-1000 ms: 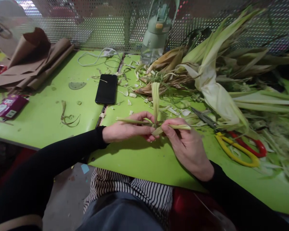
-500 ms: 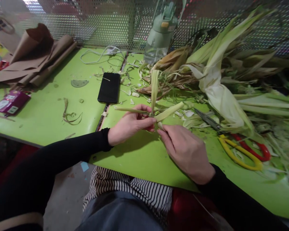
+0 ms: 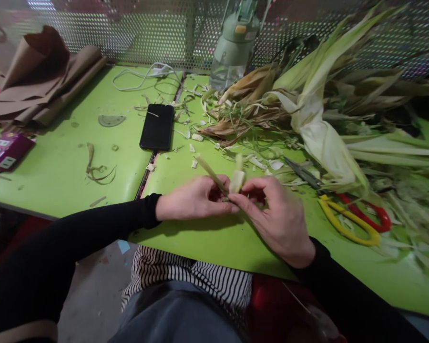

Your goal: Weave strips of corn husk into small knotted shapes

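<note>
Folded strips of pale green corn husk point(image 3: 237, 181) are pinched between my two hands, just above the near edge of the green table. My left hand point(image 3: 196, 197) is closed on the strips from the left, and one narrow strip slants up past its fingers. My right hand point(image 3: 277, 214) grips the same piece from the right with thumb and fingertips. Where the strips cross is partly hidden by the fingers. Right of my right hand lie scissors point(image 3: 346, 219) with one yellow and one red handle, their blades pointing to the far left.
A heap of corn husks point(image 3: 318, 114) covers the back right. A water bottle point(image 3: 232, 52) stands by the perforated screen point(image 3: 157, 33). Left of it are a black phone point(image 3: 157, 127), a white cable point(image 3: 136, 78), brown paper point(image 3: 46, 81) and a purple pack point(image 3: 9, 151). Husk scraps point(image 3: 100, 166) lie about.
Both hands have come a little nearer the table's front edge, turning the husk piece. My right thumb and fingers have shifted up onto it, and the strips now point differently.
</note>
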### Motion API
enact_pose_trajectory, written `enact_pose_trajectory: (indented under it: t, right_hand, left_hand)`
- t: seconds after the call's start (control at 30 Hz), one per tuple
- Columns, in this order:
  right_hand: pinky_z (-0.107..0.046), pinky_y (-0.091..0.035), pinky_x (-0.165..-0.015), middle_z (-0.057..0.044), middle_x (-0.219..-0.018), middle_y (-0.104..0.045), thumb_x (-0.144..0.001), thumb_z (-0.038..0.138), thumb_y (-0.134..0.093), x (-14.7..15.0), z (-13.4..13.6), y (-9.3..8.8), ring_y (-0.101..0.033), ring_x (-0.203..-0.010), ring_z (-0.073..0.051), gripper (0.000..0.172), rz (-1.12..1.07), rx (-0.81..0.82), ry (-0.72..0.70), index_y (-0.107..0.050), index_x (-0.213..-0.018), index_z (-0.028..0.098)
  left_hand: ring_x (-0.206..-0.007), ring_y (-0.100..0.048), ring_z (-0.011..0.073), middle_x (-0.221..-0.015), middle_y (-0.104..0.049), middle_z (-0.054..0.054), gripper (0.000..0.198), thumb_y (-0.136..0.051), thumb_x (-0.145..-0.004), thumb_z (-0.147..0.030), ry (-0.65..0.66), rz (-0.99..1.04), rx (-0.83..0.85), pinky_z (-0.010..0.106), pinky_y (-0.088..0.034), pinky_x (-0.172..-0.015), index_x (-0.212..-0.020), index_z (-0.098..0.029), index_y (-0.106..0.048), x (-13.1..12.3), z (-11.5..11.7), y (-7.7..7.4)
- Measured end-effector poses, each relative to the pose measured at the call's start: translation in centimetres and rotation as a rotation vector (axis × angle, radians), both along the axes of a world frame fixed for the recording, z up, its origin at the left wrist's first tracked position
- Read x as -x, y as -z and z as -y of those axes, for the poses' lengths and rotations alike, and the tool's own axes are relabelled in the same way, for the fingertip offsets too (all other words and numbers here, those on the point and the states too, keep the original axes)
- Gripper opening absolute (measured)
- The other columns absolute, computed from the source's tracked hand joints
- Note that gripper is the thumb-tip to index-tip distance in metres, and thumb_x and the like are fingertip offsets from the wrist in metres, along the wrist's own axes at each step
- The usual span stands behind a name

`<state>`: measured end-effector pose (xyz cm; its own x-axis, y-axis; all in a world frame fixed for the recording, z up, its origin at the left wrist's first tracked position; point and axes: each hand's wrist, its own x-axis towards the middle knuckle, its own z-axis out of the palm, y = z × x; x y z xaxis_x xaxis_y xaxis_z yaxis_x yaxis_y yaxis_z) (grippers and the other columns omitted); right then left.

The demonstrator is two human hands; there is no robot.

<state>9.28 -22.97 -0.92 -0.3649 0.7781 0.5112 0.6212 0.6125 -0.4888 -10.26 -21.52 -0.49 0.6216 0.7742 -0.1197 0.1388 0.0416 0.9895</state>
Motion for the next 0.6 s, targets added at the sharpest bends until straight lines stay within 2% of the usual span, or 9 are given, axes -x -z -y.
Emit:
enact_pose_trajectory:
  t: [0.1,0.23,0.3,0.37,0.47,0.53,0.6]
  right_hand:
    - [-0.025,-0.046,-0.048,0.001,-0.072,-0.065,-0.090,0.049,-0.066,-0.02,-0.15,0.11,-0.059,-0.056,-0.013,0.027,-0.101,0.193,0.059,-0.057,-0.089,0.023]
    - [-0.026,-0.052,-0.054,-0.001,-0.079,-0.070,-0.092,0.048,-0.063,-0.07,-0.40,0.40,-0.065,-0.064,-0.015,0.026,-0.199,0.386,0.022,-0.063,-0.094,0.022]
    - [-0.030,-0.055,-0.063,-0.002,-0.087,-0.073,-0.093,0.041,-0.064,-0.09,-0.38,0.68,-0.068,-0.071,-0.017,0.019,-0.212,0.332,0.027,-0.069,-0.098,0.023]
    - [-0.033,-0.057,-0.072,-0.003,-0.092,-0.075,-0.092,0.033,-0.065,-0.17,-0.27,0.92,-0.069,-0.079,-0.019,0.013,-0.199,0.184,0.032,-0.074,-0.099,0.026]
    - [-0.034,-0.057,-0.077,-0.003,-0.096,-0.073,-0.094,0.023,-0.062,-0.29,-0.12,0.93,-0.069,-0.086,-0.019,0.020,-0.119,0.025,-0.077,-0.076,-0.106,0.030]
    - [-0.031,-0.057,-0.075,-0.004,-0.095,-0.070,-0.094,0.022,-0.062,-0.29,-0.07,0.71,-0.068,-0.086,-0.018,0.022,-0.070,0.015,-0.157,-0.076,-0.108,0.030]
    - [-0.030,-0.057,-0.074,-0.004,-0.098,-0.066,-0.092,0.023,-0.065,-0.18,-0.04,0.46,-0.066,-0.088,-0.017,0.018,-0.053,0.056,-0.178,-0.078,-0.104,0.029]
  left_hand:
    - [-0.056,-0.043,0.0073,-0.062,-0.045,-0.007,0.029,-0.067,-0.086,-0.040,-0.051,0.025,0.006,0.022,-0.035,-0.052,-0.081,-0.017,-0.050,-0.17,0.12,0.17]
    - [-0.060,-0.050,0.0088,-0.065,-0.051,-0.004,0.027,-0.062,-0.091,-0.039,-0.056,0.066,0.030,0.022,-0.041,-0.056,-0.089,-0.014,-0.054,-0.10,0.01,0.24]
    - [-0.059,-0.050,0.0086,-0.065,-0.053,-0.004,0.024,-0.060,-0.093,-0.036,-0.025,0.082,0.045,0.022,-0.041,-0.056,-0.092,-0.012,-0.056,0.00,-0.19,0.19]
    - [-0.059,-0.052,0.0084,-0.067,-0.054,-0.003,0.023,-0.061,-0.092,-0.035,-0.003,0.116,0.087,0.021,-0.044,-0.056,-0.094,-0.012,-0.057,0.10,-0.42,0.17]
    - [-0.060,-0.054,0.0079,-0.068,-0.054,-0.003,0.024,-0.063,-0.091,-0.037,0.018,0.136,0.151,0.022,-0.047,-0.059,-0.090,-0.013,-0.058,0.27,-0.72,0.32]
    - [-0.057,-0.053,0.0078,-0.064,-0.054,-0.004,0.026,-0.063,-0.090,-0.037,0.050,0.072,0.162,0.021,-0.045,-0.056,-0.082,-0.014,-0.056,0.44,-0.81,0.53]
    - [-0.058,-0.052,0.0081,-0.064,-0.056,-0.003,0.025,-0.065,-0.088,-0.034,0.068,-0.029,0.097,0.021,-0.041,-0.055,-0.077,-0.014,-0.054,0.60,-0.79,0.66]
